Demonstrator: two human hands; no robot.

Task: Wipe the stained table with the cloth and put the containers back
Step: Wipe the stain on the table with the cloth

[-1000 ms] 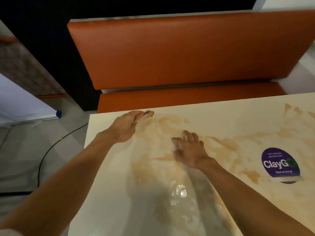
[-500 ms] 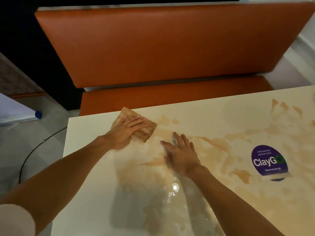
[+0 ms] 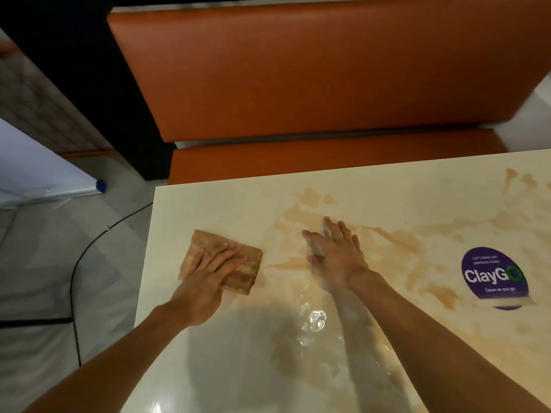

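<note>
Grey floor tiles [image 3: 35,278] lie at the far left, crossed by a thin black cable [image 3: 74,281], with a white board with a blue end cap [image 3: 44,177] above. The glossy cream table [image 3: 208,368] starts just right of the cable. Near its left edge the left hand [image 3: 205,281] lies palm down, fingers spread flat and pointing up and to the right, pressing on a folded tan-brown cloth [image 3: 238,263]; the cloth shows beyond the fingers at the top and to the right, flat against the table. The left forearm runs back to the lower left corner. Right of the cloth, apart from it, the right hand [image 3: 334,254] rests open and flat on the table, fingers fanned toward the upper left, among pale brown stains [image 3: 396,242]. Its forearm runs to the lower right. Farther right sits a round purple "ClayGo" sticker [image 3: 493,277]. Behind the table stands an orange padded bench seat [image 3: 313,73].
</note>
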